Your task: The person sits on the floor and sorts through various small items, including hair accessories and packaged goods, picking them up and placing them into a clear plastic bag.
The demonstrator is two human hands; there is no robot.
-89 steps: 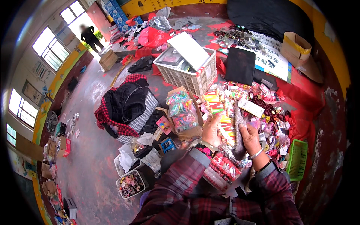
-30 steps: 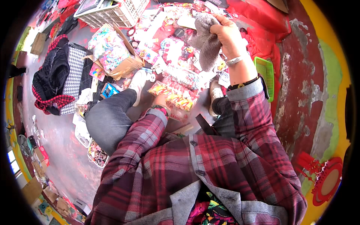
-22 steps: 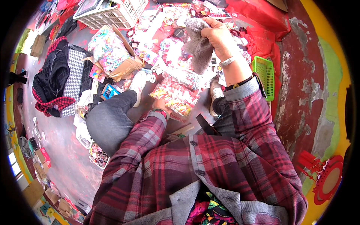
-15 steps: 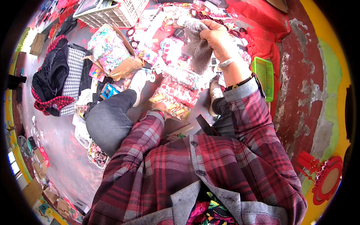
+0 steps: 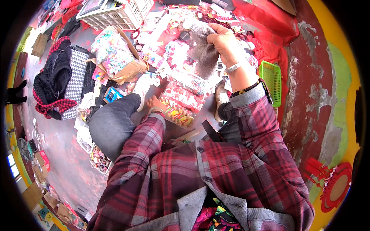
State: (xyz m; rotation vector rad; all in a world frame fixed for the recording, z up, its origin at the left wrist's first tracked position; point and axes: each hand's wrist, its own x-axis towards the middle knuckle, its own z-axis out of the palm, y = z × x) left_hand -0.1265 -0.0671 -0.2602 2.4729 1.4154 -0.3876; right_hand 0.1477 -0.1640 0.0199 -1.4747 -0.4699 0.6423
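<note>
My right hand (image 5: pixel 226 43) is raised over the spread of goods and grips a grey fuzzy cloth item (image 5: pixel 203 54) that hangs down from it. A metal bangle sits on that wrist. My left hand (image 5: pixel 155 104) reaches down between my knees and holds the near edge of a long clear packet of small red and yellow trinkets (image 5: pixel 181 103). Both arms wear red plaid sleeves. My grey-trousered left leg (image 5: pixel 112 125) and a white shoe (image 5: pixel 142 85) lie left of the packet.
Colourful packaged trinkets cover a red cloth (image 5: pixel 269 19) ahead. A cardboard box of bright items (image 5: pixel 119 57) and a white plastic crate (image 5: pixel 115 13) stand at upper left. A green basket (image 5: pixel 272 79) lies right. Dark clothes on a checked bag (image 5: pixel 61 84) lie left.
The view swung from the wide floor down to my lap. Over the last second my right hand drew the grey cloth item slightly left and lower; my left hand stayed on the packet.
</note>
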